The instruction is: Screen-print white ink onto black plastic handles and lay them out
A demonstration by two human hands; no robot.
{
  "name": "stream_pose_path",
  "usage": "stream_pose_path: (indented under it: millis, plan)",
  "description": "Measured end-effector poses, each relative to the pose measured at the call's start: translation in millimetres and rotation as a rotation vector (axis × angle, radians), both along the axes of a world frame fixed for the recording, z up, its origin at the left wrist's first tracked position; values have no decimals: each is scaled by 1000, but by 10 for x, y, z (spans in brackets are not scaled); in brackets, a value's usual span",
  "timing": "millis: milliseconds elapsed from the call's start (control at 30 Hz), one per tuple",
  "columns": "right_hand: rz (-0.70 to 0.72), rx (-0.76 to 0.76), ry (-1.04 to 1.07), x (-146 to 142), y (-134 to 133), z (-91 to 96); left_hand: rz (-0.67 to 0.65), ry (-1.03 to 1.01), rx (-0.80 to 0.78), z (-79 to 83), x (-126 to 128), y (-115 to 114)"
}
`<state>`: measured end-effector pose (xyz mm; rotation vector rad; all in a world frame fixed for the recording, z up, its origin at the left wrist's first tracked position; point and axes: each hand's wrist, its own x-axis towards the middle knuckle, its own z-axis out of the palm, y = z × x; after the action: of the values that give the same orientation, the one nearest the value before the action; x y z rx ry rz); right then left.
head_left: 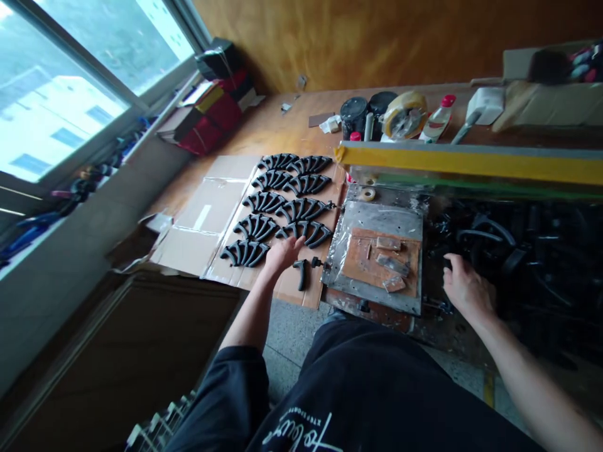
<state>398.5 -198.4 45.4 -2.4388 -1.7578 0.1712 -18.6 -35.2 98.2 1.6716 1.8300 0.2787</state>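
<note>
My left hand (284, 252) is over the cardboard at the near end of the rows, its fingers closed at the lower edge of a group of black curved handle-like parts (306, 233). The fingers partly hide what they grip. Just to its right lies a single black curved part (301, 274), with a small black knob (316, 261) close by. More such parts lie fanned out in two columns on the cardboard sheet (287, 290). My right hand (467, 290) hovers, fingers loosely bent and apart, at the left edge of a dark heap of black parts (487, 232); nothing shows in it.
A metal plate (377, 213) bearing a brown board (358, 267) with several small blocks lies between my hands. Behind stand a yellow-edged bar (461, 164), a tape roll (405, 116), black tubs (353, 114) and a red-capped bottle (439, 119). Red boxes (221, 113) sit by the window.
</note>
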Motion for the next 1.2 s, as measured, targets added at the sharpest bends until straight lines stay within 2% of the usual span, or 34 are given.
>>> stream_pose_path:
  millis: [100,167,233,300,367,433,500,633,733,800,900,967,1033,1200]
  plan:
    - [268,151,53,-228,257,160,-106,-434,100,510,394,206]
    - [491,165,93,-393,437,175,-147,-698,170,832,739,268]
    - [617,144,85,-529,583,137,-162,-831,207,1085,1063,293]
    - [653,136,58,-614,676,87,-188,-893,191,1230,1307,305]
    - [668,134,41,-647,717,53,-215,-930,164,1252,1436,308]
    - [694,119,28,-650,721,47,-198,-955,180,1158,1447,288]
    - [716,103,24,-646,710,61,-128,-953,216,964,1353,230]
    - [682,89,33,-666,696,99,103,-796,229,357,915,-21]
    - [627,75,20,-693,684,125,260,-522,207,-171,471,-326]
    - [610,86,39,-694,665,140,352,-233,185,-482,200,-563]
    - [572,141,124,-611,636,142,422,87,49,-829,-60,-874]
    - [522,184,198,-456,638,121,426,185,-83,-978,-122,-997]
    - [452,208,264,-203,665,89,389,236,-135,-1073,-123,-1039]
    - [213,284,400,679,820,68,237,307,-87,-1129,-77,-954]
